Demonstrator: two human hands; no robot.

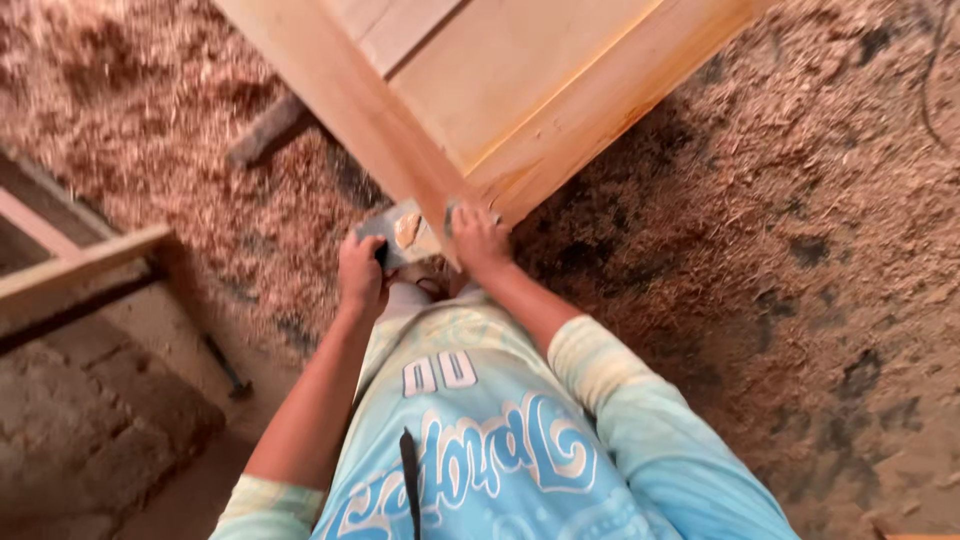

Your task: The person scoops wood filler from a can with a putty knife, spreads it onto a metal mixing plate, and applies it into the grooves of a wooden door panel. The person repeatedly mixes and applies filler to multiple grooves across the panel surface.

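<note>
I look down at my two hands. My left hand (360, 272) is curled tight around a flat scraper (398, 232) with a blob of tan paste on it. My right hand (480, 240) presses flat, fingers together, on the near corner of a big wooden door (520, 80). The scraper sits just left of that corner. Sawdust (780, 200) covers the floor all around.
</note>
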